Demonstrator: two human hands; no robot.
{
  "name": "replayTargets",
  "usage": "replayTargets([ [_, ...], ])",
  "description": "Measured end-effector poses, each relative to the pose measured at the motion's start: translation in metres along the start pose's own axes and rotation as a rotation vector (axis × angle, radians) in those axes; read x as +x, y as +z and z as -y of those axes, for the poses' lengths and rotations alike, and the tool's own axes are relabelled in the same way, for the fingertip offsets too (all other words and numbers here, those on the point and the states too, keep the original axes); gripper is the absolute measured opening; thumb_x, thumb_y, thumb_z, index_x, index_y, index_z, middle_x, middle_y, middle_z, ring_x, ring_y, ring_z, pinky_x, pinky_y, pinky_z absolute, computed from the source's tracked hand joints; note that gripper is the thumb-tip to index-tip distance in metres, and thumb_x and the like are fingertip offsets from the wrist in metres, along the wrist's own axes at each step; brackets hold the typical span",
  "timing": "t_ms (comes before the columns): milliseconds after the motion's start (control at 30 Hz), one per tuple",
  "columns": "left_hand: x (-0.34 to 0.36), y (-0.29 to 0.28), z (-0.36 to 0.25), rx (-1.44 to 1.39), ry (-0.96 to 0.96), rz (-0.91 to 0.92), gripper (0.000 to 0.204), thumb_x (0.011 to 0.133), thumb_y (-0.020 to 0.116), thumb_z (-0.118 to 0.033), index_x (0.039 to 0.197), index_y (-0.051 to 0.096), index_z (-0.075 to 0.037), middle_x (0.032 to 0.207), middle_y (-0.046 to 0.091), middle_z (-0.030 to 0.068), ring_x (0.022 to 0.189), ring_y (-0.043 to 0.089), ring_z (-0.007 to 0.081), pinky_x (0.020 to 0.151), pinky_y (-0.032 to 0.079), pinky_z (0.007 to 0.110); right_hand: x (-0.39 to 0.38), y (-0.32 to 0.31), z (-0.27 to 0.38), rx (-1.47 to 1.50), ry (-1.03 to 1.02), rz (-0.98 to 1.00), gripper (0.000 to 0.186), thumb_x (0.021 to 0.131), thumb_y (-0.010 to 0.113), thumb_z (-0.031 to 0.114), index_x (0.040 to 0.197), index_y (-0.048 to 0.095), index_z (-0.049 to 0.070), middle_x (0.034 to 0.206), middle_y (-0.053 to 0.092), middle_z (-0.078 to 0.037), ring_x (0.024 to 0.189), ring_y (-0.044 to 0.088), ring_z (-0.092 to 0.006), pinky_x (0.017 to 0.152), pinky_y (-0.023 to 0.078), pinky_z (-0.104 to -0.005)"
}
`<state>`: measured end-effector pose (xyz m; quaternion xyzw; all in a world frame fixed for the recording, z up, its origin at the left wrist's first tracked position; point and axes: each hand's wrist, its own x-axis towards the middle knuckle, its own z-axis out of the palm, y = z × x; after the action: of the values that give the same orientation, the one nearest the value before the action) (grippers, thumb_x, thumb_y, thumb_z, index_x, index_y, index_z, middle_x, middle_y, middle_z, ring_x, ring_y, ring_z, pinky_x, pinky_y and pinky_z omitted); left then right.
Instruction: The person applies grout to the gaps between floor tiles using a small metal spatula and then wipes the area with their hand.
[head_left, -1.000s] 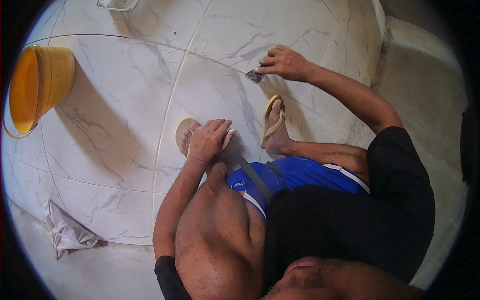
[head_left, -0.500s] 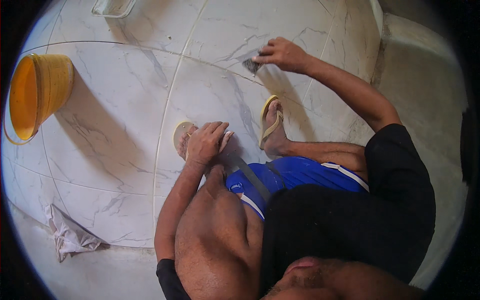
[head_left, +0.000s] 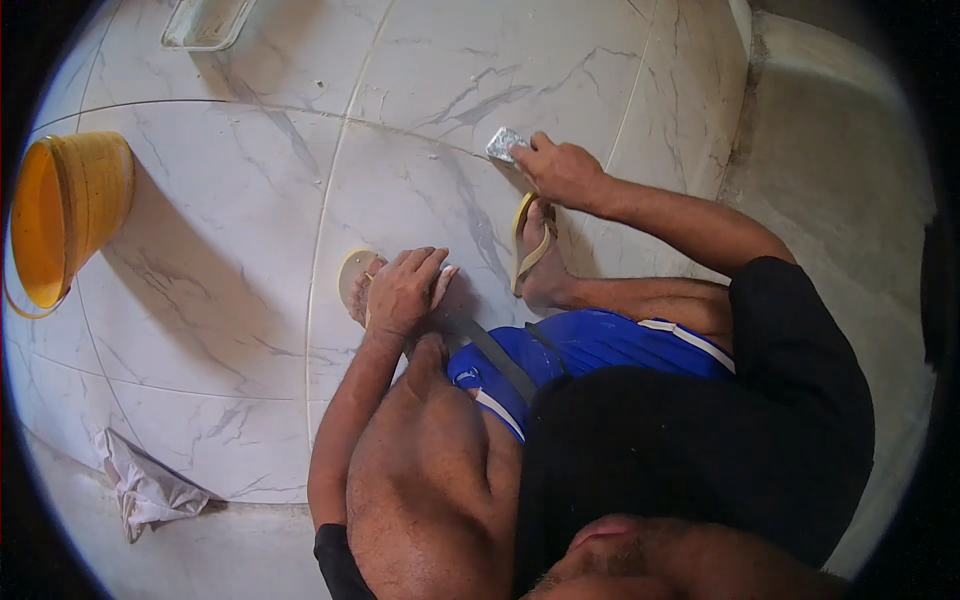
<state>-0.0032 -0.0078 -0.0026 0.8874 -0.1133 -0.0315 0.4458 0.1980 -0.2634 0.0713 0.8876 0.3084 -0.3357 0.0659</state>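
My right hand (head_left: 568,175) is closed on a small flat scraper (head_left: 507,145), whose silvery rectangular blade catches the light. It is over the marbled floor tiles (head_left: 420,190), beyond my right foot (head_left: 543,260) in its yellow flip-flop; I cannot tell whether the blade touches the tile. Near my left foot (head_left: 362,290), also in a flip-flop, my left hand (head_left: 400,292) hangs with its fingers bent together. A pale pinkish bit shows beneath its fingertips, too small to name.
A yellow bucket (head_left: 105,190) with its mouth turned left stands at the left. A clear plastic tub (head_left: 208,22) is at the far left. A whitish cloth (head_left: 150,485) lies crumpled by the tile edge at lower left. Small crumbs dot the joints. Bare grey concrete (head_left: 830,230) borders the right.
My right hand has drawn the scraper nearer to me, and its blade has turned from dark to bright. The view has shifted slightly. My left hand stays near my left foot.
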Motion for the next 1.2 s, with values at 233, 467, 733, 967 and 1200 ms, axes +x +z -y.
replayTargets([
  [233,0.002,0.003,0.0,-0.024,0.005,0.11,0.028,0.095,0.072,-0.031,0.111,0.072,-0.009,0.103,0.073,0.0053,0.094,0.071,0.0228,0.08,0.058,0.038,-0.022,0.01,0.01,0.056,0.093,0.152,0.035,0.09,0.065,0.018,0.123,0.061,0.006,0.106,0.06,-0.024,0.087,0.072,-0.0432,0.073,0.06,-0.0522],
  [467,0.019,0.019,-0.014,-0.145,0.164,0.292,0.03,0.096,0.07,-0.032,0.113,0.072,-0.008,0.105,0.073,0.0063,0.097,0.071,0.0248,0.081,0.058,0.038,-0.014,0.012,-0.01,-0.155,-0.398,-0.215,0.034,0.088,0.064,0.022,0.121,0.067,0.019,0.102,0.062,-0.004,0.084,0.066,-0.0244,0.073,0.054,-0.0396],
  [733,0.028,0.026,-0.006,-0.161,0.245,0.398,0.029,0.1,0.064,-0.037,0.109,0.07,-0.01,0.101,0.072,0.0065,0.092,0.071,0.0254,0.078,0.058,0.039,0.04,-0.009,-0.085,-0.152,-0.582,-0.336,0.032,0.085,0.062,0.017,0.116,0.071,0.022,0.104,0.064,0.002,0.094,0.061,-0.0231,0.084,0.048,-0.0387],
  [967,0.026,0.018,-0.009,-0.147,0.249,0.394,0.028,0.099,0.066,-0.035,0.11,0.07,-0.01,0.098,0.071,0.0061,0.091,0.07,0.0246,0.077,0.058,0.039,0.03,-0.001,-0.058,-0.045,-0.598,-0.277,0.023,0.089,0.06,0.02,0.108,0.071,0.029,0.095,0.061,0.002,0.094,0.062,-0.0229,0.083,0.049,-0.039],
  [1200,0.026,0.018,-0.014,-0.133,0.179,0.312,0.025,0.096,0.07,-0.031,0.111,0.071,-0.01,0.098,0.071,0.0048,0.09,0.07,0.0236,0.076,0.056,0.039,0.028,-0.012,-0.066,-0.159,-0.52,-0.267,0.028,0.086,0.06,0.021,0.111,0.072,0.025,0.101,0.063,0.001,0.095,0.061,-0.0228,0.084,0.049,-0.0386],
])
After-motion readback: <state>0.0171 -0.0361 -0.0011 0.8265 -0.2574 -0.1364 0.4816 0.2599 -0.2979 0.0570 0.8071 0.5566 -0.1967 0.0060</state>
